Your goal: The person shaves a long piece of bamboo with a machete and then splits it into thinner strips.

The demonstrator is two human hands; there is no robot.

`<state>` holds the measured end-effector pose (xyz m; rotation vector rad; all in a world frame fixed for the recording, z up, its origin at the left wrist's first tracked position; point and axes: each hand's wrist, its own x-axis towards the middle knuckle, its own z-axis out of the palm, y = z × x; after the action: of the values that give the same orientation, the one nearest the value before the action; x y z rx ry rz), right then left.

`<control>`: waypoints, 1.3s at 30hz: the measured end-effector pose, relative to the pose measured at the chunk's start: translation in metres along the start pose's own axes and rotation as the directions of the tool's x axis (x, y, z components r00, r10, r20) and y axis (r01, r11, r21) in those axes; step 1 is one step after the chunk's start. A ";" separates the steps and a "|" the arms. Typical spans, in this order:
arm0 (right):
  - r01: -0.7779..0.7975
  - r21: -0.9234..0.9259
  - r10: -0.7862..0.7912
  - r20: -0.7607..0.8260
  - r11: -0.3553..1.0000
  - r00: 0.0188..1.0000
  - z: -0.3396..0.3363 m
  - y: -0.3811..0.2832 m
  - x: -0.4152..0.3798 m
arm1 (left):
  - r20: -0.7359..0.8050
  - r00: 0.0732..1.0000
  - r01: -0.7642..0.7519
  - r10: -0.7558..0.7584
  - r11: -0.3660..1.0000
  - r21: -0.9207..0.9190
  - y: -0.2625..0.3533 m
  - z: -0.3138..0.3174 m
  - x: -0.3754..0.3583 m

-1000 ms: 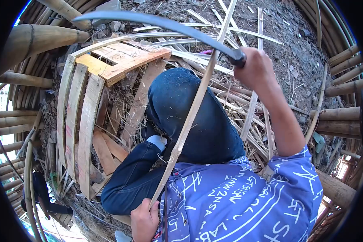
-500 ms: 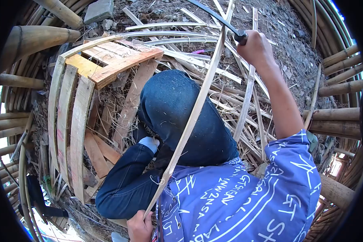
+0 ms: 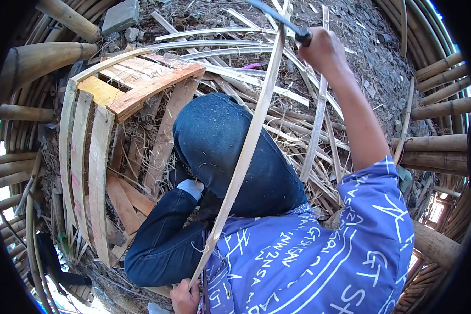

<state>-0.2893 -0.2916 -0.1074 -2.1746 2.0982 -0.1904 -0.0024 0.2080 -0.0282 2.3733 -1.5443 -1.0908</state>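
Note:
A long, pale bamboo strip (image 3: 244,160) runs slantwise across my raised knee, from beside my hip to the ground area ahead. My left hand (image 3: 185,297) is closed around its near end. Out in front, my right hand (image 3: 323,50) grips the dark handle of a long, narrow-bladed knife (image 3: 277,17). The blade crosses the strip near its far end and seems to touch it; its tip runs out of view at the top. Fine shavings cling to the jeans on my knee (image 3: 214,141).
A wooden crate (image 3: 99,178) lies to the left of my legs. Several split bamboo strips (image 3: 314,136) and curly shavings cover the ground ahead. Bamboo poles (image 3: 437,149) line the right side, and more poles (image 3: 52,57) stand at left. A grey block (image 3: 121,17) rests at the back left.
My right hand and the knife have shifted slightly up and left in view, along with the strip's far end. The whole view has shifted a little too. Both grips are unchanged.

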 end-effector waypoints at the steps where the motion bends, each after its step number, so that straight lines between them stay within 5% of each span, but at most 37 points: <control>1: -0.034 -0.025 0.034 0.003 0.999 0.999 -0.003 0.002 0.006 | 0.002 1.000 -0.004 0.004 1.000 0.004 -0.002 0.001 -0.002; 4: -0.014 -0.083 0.011 -0.036 0.996 0.999 0.001 0.005 0.016 | -0.074 0.986 -0.133 0.146 0.978 0.158 -0.010 0.013 -0.011; 6: -0.014 -0.091 0.013 -0.005 0.996 1.000 0.002 -0.002 0.019 | -0.038 0.997 -0.073 0.071 0.996 -0.060 -0.043 0.036 -0.025; 9: 0.023 -0.067 -0.025 -0.023 0.997 0.999 0.015 0.001 0.031 | -0.049 0.992 -0.120 0.117 0.991 -0.062 -0.084 0.066 -0.046; 12: 0.053 -0.066 -0.056 -0.044 0.996 0.997 0.010 -0.002 0.030 | -0.039 0.999 -0.012 0.010 0.999 -0.051 -0.033 0.036 -0.023; 16: 0.028 -0.117 -0.036 -0.064 0.993 0.997 0.010 -0.002 0.036 | -0.007 0.999 -0.049 0.048 0.987 -0.156 -0.099 0.079 -0.058; 18: -0.102 -0.142 0.102 -0.004 0.985 0.995 0.008 0.003 0.050 | 0.045 0.999 -0.019 0.028 0.981 -0.192 -0.104 0.080 -0.060; 19: -0.218 -0.091 0.219 0.002 0.972 0.976 0.004 0.011 0.061 | 0.043 0.999 -0.020 0.029 0.982 -0.187 -0.082 0.065 -0.048; 21: -0.145 -0.057 0.144 -0.022 0.988 0.989 0.013 0.045 0.076 | -0.043 0.991 0.109 -0.130 0.936 -0.333 -0.013 0.028 -0.018; 24: -0.208 0.066 0.210 -0.032 0.976 0.977 0.040 0.078 0.075 | -0.024 0.986 0.139 -0.163 0.904 -0.404 -0.020 0.036 -0.019; 25: -0.171 0.090 0.178 -0.078 0.981 0.981 0.041 0.081 0.060 | -0.064 0.997 0.028 -0.041 0.983 -0.183 -0.033 0.044 -0.025; 27: -0.293 0.087 0.291 0.033 0.952 0.956 0.042 0.077 0.037 | -0.064 0.997 0.035 -0.050 0.976 -0.215 -0.036 0.047 -0.022; 32: -0.243 0.245 0.260 -0.039 0.939 0.965 0.054 0.081 -0.003 | 0.094 0.995 0.034 -0.019 0.987 -0.155 -0.051 0.043 -0.021; 36: -0.235 0.509 0.267 0.011 0.828 0.964 0.052 0.083 -0.009 | 0.130 0.991 0.036 -0.021 0.993 -0.115 -0.075 0.049 -0.029; 38: -0.265 0.883 0.310 0.146 0.387 0.940 0.028 0.060 -0.015 | 0.135 0.989 0.071 -0.057 0.993 -0.098 -0.106 0.059 -0.040; 39: -0.198 0.936 0.308 0.104 0.292 0.946 0.015 0.048 -0.018 | 0.142 0.986 0.104 -0.091 0.991 -0.085 -0.127 0.067 -0.047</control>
<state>-0.3347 -0.2752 -0.1301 -1.0725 1.5807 -1.1777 0.0413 0.3268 -0.1107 2.3799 -1.3963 -1.3428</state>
